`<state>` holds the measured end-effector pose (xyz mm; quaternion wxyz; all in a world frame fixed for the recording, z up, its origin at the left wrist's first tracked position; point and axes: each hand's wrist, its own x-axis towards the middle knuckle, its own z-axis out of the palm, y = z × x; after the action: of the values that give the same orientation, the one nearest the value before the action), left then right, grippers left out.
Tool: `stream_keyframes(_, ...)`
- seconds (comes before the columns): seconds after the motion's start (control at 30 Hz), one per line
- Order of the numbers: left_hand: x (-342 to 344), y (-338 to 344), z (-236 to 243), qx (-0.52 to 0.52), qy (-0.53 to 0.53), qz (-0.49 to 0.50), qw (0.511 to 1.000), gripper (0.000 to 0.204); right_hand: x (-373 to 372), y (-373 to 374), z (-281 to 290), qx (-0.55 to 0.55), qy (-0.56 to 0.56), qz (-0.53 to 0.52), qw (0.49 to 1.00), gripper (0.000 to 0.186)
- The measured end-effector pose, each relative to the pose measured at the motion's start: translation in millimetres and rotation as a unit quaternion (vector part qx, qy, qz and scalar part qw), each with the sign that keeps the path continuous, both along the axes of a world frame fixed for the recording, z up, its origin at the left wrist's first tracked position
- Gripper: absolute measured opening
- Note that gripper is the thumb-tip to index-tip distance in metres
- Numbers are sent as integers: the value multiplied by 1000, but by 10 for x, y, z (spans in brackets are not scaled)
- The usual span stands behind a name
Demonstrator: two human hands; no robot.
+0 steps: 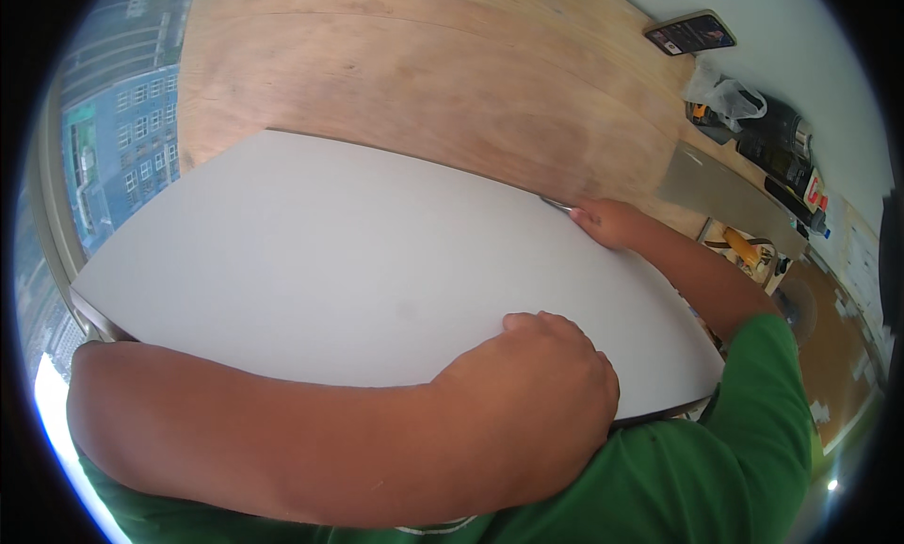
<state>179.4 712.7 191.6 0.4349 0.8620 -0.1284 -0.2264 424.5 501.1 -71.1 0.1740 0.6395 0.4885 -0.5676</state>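
Observation:
A large white panel [358, 233] lies across the wooden table in front of me. My left forearm crosses its near side, and my left hand [541, 403] rests on the near right part with its fingers curled into a fist. Whatever that hand may hold is hidden. At the far edge of the panel, toward the right, my right hand [610, 222] is closed around a thin metal blade [554, 203]. The blade's tip points left along the panel's edge. Its handle is hidden inside the fingers.
The wooden table [424, 64] stretches beyond the panel. A phone [692, 33] leans against the wall at the far right. Near it lie a clear plastic bag [730, 99], dark containers and a grey plate [720, 191]. A window [122, 120] borders the left side.

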Motion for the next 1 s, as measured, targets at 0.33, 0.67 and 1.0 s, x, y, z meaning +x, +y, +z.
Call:
stream_keyframes(0.33,54,31,33,-5,6,-20,1000,56,268,180,327,-29,-35,7,999,54)
stream_keyframes(0.67,-28,-69,2,3,-8,6,1000,52,-1103,1304,-175,82,115,1,990,54)
stream_keyframes(1.0,-48,-105,13,52,-48,-36,997,51,-1690,1875,-289,73,129,33,988,58)
